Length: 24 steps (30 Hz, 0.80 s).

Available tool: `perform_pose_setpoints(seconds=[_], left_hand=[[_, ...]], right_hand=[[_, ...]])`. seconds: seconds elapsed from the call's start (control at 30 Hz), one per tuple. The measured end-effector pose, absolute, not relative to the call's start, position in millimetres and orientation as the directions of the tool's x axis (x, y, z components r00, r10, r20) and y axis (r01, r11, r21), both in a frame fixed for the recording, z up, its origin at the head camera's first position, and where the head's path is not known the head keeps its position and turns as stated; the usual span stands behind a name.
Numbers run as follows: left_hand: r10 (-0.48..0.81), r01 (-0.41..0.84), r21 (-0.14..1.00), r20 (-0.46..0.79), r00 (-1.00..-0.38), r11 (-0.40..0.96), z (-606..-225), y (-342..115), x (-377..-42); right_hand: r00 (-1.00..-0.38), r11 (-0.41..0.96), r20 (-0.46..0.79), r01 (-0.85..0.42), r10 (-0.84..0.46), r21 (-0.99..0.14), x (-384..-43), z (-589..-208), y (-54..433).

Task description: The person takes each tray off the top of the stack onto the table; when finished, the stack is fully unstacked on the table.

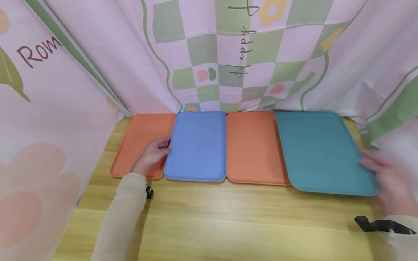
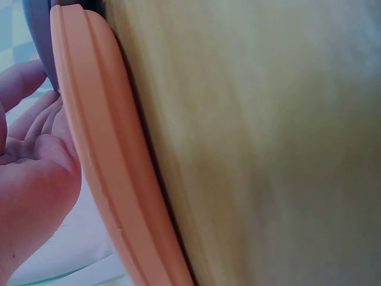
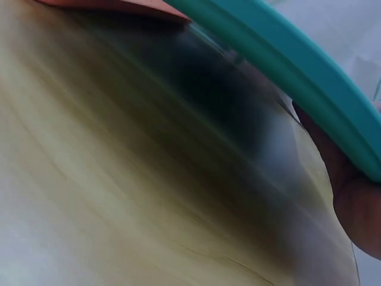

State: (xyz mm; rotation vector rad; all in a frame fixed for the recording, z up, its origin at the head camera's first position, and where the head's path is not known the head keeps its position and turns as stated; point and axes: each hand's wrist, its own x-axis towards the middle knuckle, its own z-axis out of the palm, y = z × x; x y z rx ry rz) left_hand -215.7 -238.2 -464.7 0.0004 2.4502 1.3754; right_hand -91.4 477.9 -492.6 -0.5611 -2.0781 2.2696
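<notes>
Four shallow rectangular trays stand side by side in the head view. My left hand [image 1: 152,155] reaches over the left orange tray [image 1: 140,132], and its fingertips touch the left edge of the blue tray [image 1: 199,145]. In the left wrist view the fingers [image 2: 44,116] meet that blue edge beyond the orange rim. A second orange tray [image 1: 253,145] lies right of the blue one. At the far right, my right hand [image 1: 392,181] grips the teal tray [image 1: 326,152] by its right side. Below its raised rim, a dark shadow shows on the table in the right wrist view.
The trays are along the back of a light wooden table [image 1: 228,221]. Behind them hangs a printed curtain [image 1: 202,50] with green checks, and a flowered cloth [image 1: 42,145] covers the left side. Each wrist carries a black strap [image 1: 385,225].
</notes>
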Motion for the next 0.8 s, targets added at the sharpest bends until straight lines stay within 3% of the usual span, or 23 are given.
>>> perform_pose_setpoints(seconds=[0.17, 0.4, 0.6, 0.8], left_hand=[[0.154, -0.169, 0.831, -0.291, -0.944, 0.53, -466.7, -238.7, -216.8], [0.151, -0.179, 0.833, -0.297, -0.943, 0.523, -466.7, -238.2, -216.0], [0.161, -0.169, 0.841, -0.288, -0.944, 0.513, -467.4, -237.4, -215.2], [0.179, -0.132, 0.853, -0.253, -0.951, 0.506, -469.2, -238.6, -217.0]], right_hand=[[-0.95, -0.035, -0.189, 0.186, 0.249, -0.982, -90.2, -498.4, 492.6], [-0.948, -0.127, -0.252, 0.231, 0.194, -0.965, -92.7, -498.2, 507.1], [-0.933, 0.063, -0.244, 0.269, 0.263, -0.961, -95.5, -496.6, 506.2], [-0.868, 0.203, -0.278, 0.385, 0.411, -0.9, -107.0, -494.0, 500.4]])
